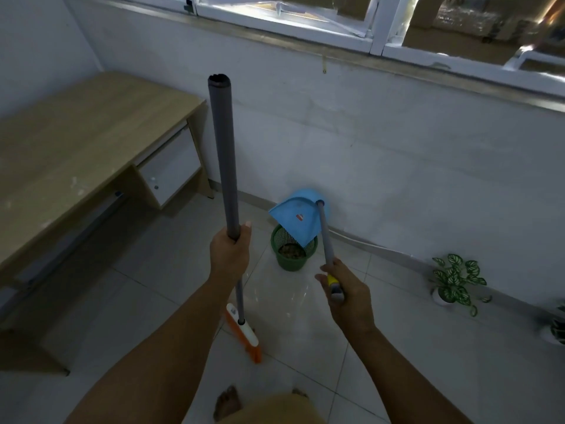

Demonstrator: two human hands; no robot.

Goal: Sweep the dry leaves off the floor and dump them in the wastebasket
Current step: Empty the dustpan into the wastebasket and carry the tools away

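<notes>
My left hand (230, 254) grips the grey handle of a broom (223, 154) held upright; its orange and white head (244, 335) rests on the tiled floor below. My right hand (344, 289) holds the grey, yellow-banded handle of a blue dustpan (295, 214). The dustpan is tipped over the green mesh wastebasket (290, 258), which stands near the wall and has brown dry leaves (292, 251) inside. No loose leaves show on the floor around the basket.
A light wooden desk (76, 142) with a white drawer fills the left side. A white wall with windows runs behind the basket. A small potted plant (452, 278) stands at the right, another pot at the far right edge. My bare foot (227, 403) is at the bottom.
</notes>
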